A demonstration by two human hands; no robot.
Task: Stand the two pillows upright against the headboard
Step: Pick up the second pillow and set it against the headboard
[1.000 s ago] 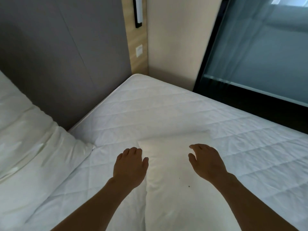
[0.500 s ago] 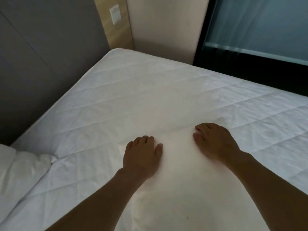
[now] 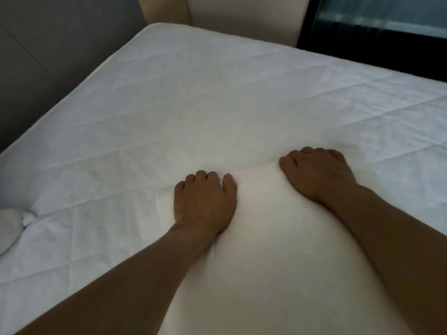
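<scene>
A white pillow [image 3: 266, 243] lies flat on the quilted white mattress [image 3: 217, 100] right in front of me. My left hand [image 3: 204, 201] rests on its far left corner, fingers curled down over the edge. On the far right corner, my right hand [image 3: 316, 175] grips the same way. Only a knotted corner of the second white pillow [image 3: 12, 228] shows at the left frame edge. The grey headboard [image 3: 48, 56] rises along the mattress's left side, well apart from the pillow I hold.
A beige wall [image 3: 242, 15] stands behind the mattress's far corner. A black-framed glass partition [image 3: 362, 44] runs along the far right side of the bed. Bare mattress stretches between the pillow and the headboard.
My view has tipped down and right, pushing the second pillow almost out of frame. Both hands have reached the pillow's far edge and curled their fingers over it.
</scene>
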